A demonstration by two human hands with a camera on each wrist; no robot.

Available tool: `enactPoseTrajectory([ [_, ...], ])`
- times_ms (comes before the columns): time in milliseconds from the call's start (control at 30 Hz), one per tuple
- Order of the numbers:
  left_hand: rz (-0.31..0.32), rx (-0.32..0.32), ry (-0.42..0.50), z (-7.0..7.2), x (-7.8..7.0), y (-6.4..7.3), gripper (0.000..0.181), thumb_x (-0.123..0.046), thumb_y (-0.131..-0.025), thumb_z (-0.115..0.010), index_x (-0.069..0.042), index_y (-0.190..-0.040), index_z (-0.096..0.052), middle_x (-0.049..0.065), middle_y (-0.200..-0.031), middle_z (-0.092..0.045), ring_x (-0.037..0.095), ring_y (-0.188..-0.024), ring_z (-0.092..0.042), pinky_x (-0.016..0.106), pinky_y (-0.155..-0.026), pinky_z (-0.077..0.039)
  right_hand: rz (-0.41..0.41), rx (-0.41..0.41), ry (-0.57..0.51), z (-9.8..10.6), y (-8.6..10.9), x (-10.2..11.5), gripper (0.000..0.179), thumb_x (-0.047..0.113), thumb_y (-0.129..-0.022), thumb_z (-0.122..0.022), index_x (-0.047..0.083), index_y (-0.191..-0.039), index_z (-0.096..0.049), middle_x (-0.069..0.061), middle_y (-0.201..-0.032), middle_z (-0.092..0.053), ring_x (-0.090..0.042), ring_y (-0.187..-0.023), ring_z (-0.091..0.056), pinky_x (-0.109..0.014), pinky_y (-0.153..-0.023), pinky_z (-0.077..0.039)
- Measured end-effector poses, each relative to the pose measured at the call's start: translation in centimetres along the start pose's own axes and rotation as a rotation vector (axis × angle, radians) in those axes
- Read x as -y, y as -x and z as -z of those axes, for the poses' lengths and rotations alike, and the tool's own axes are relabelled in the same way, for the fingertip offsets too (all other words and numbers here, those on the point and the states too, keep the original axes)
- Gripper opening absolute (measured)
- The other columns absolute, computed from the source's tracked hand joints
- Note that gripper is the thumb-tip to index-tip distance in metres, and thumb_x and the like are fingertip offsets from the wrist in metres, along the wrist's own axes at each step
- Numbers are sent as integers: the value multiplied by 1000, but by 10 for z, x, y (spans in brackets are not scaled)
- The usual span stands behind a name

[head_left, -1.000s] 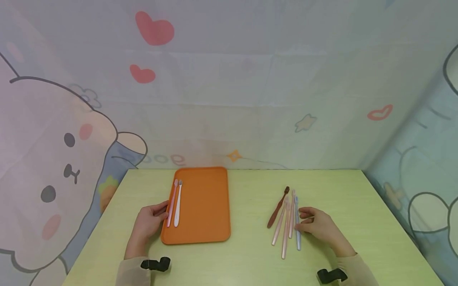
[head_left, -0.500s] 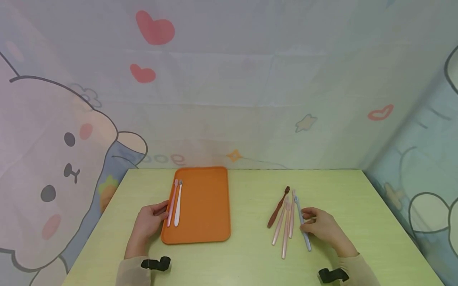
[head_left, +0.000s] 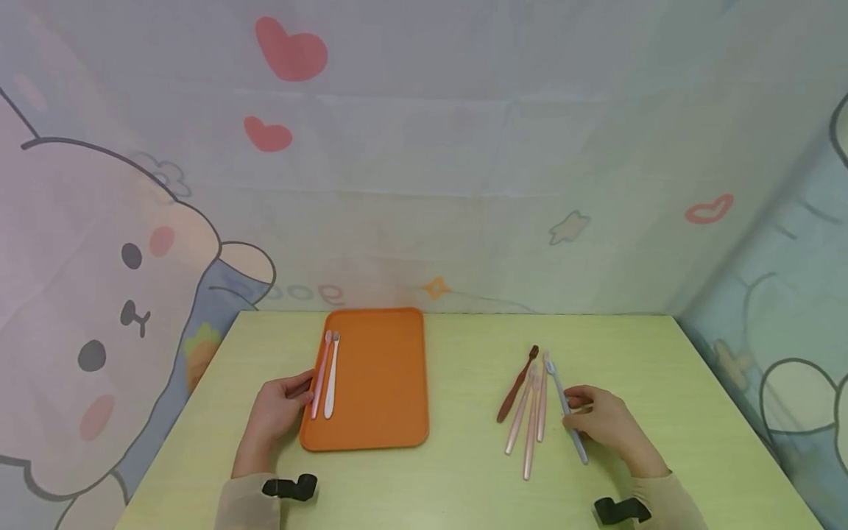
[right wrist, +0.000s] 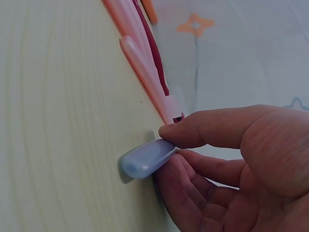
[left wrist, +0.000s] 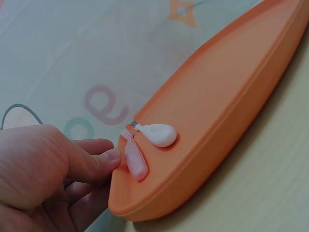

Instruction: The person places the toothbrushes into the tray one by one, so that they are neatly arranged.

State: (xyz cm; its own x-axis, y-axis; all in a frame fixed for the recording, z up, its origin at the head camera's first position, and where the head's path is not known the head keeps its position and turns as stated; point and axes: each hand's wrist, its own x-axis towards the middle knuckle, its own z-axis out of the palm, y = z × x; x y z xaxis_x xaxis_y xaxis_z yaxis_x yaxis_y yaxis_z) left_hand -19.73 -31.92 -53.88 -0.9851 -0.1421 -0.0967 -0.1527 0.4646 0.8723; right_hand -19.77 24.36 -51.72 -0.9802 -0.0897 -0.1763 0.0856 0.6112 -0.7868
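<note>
My left hand [head_left: 277, 408] grips the left rim of an orange tray [head_left: 380, 383], its thumb on the edge in the left wrist view. A pink toothbrush [head_left: 321, 379] and a white toothbrush [head_left: 331, 390] lie side by side at the tray's left. My right hand [head_left: 601, 418] pinches a blue-grey toothbrush [right wrist: 145, 159] between thumb and fingers; the brush slants, its head close to the pile. Left of that hand, a brown toothbrush [head_left: 514, 390] and pink toothbrushes [head_left: 530, 442] lie fanned out on the table, partly overlapping near their heads.
The pale yellow-green table [head_left: 457, 471] ends at a patterned cloth backdrop [head_left: 430, 147] behind and at the sides. Bare tabletop lies between the tray and the brushes. A black strap device [head_left: 289, 487] sits on each wrist.
My right hand has drawn the blue-grey toothbrush rightward, away from the pink ones, and its handle end has swung right. The left hand and tray stay in place.
</note>
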Motion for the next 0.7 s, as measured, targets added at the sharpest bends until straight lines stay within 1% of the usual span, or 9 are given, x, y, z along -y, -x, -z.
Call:
enactPoseTrajectory([
  [267,-11,3,-1,0,-1,0,47,1,-104,-66,6,-149,-57,27,-144,-63,41,-138,-58,53,-114,-45,-17,-3,-9,-1,-1,-1,55,7,-90,-80,-11,-139,-60,-18,-120,-69,-27,-100,-71,-36,-72,-64],
  [400,-5,0,3,0,-1,1,46,2,-104,-66,6,-149,-58,26,-143,-63,40,-138,-58,52,-114,-45,-24,-5,-3,-1,-1,-1,54,7,-90,-80,-11,-138,-61,-17,-116,-69,-25,-97,-70,-36,-72,-63],
  [700,-7,1,-4,0,1,-1,47,3,-104,-64,6,-150,-57,26,-144,-63,40,-138,-58,52,-114,-46,-20,-6,-5,0,1,1,55,6,-88,-79,-12,-137,-61,-16,-115,-70,-24,-94,-70,-35,-71,-63],
])
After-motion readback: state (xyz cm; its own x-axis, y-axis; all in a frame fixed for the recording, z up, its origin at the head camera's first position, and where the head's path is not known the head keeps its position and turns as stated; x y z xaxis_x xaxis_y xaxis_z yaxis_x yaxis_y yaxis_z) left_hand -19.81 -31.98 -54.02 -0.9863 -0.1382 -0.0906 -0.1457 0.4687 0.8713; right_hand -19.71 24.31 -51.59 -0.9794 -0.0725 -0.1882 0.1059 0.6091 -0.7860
